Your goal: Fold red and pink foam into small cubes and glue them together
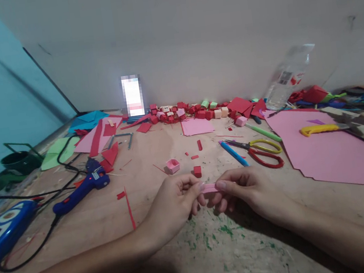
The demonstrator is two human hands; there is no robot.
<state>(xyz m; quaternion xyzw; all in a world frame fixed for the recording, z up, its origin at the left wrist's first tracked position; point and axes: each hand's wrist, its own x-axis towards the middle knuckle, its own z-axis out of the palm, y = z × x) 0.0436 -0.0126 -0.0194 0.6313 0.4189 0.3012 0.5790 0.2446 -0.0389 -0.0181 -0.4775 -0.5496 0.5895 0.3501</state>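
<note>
My left hand (177,200) and my right hand (246,190) meet low over the middle of the table, both pinching the same small pink paper strip (209,188) between thumb and fingers. Just beyond my hands lie a small open pink paper box (173,166) and a tiny red paper cube (197,171). Red-and-yellow scissors (261,152) and a blue pen (234,153) rest to the right of them.
A blue glue gun (83,189) with its black cord lies at the left. A big pink sheet (334,147) carries a yellow cutter (320,129) at the right. Several red, pink and green paper cubes (195,110) line the wall, with a plastic bottle (288,78) and a lit phone (132,96).
</note>
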